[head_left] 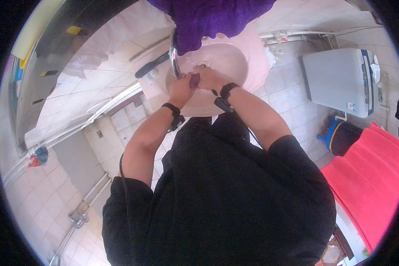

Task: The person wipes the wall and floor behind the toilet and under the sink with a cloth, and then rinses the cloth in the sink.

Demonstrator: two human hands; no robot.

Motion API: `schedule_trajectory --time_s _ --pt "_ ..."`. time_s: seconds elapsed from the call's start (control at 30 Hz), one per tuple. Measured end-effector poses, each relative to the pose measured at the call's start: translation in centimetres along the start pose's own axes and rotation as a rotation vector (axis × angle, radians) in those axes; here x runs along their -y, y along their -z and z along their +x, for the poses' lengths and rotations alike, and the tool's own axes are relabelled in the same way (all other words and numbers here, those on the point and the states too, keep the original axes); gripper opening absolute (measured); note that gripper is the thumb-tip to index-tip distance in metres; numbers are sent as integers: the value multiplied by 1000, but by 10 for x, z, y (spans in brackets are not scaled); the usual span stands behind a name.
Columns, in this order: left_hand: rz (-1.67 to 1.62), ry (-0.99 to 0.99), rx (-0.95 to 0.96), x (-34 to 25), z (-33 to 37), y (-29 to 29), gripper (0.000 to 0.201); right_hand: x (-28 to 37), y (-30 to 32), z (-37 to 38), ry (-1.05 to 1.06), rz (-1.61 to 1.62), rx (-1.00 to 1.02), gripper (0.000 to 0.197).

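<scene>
Both of my hands are over the pink washbasin (pixel 256 66), just beside its chrome tap (pixel 174 62). A small bunched purple piece, which looks like cloth (pixel 194 80), shows between them. My left hand (pixel 181 91) is closed on it from the left, close under the tap's spout. From the right my right hand (pixel 211 78) meets the same piece, its fingers curled in and partly hidden. Each wrist wears a dark band with a small black device.
A large purple cloth (pixel 208 17) hangs over the basin's far side. A dark brush-like item (pixel 152 64) lies on the left rim. To the right are a white washing machine (pixel 337 82), a blue-rimmed dark bucket (pixel 341 135) and a red cover (pixel 370 181). Pipes run along the left wall.
</scene>
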State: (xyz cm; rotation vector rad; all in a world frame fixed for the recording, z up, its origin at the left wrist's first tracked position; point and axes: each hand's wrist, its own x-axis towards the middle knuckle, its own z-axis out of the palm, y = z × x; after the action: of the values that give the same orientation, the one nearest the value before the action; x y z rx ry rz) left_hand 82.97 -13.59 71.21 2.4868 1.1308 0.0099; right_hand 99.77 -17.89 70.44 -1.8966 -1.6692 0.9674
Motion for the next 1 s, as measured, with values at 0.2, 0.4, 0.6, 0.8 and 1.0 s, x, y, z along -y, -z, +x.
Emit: schedule_trajectory --time_s 0.2,0.4,0.6,0.8,1.0 --pt "-925 575 342 10 5 1 32 18 28 -41 303 -379 -303 61" --pt "-1427 550 908 18 -2 21 26 20 24 -53 560 -598 -351 51" --pt "-1147 300 1060 21 12 40 28 9 34 -28 661 -442 -144 37" --pt "-618 132 824 6 28 30 36 -10 16 -28 294 -217 -65 41" --pt "-134 7 359 -2 17 3 25 0 3 -22 -106 -180 157 27"
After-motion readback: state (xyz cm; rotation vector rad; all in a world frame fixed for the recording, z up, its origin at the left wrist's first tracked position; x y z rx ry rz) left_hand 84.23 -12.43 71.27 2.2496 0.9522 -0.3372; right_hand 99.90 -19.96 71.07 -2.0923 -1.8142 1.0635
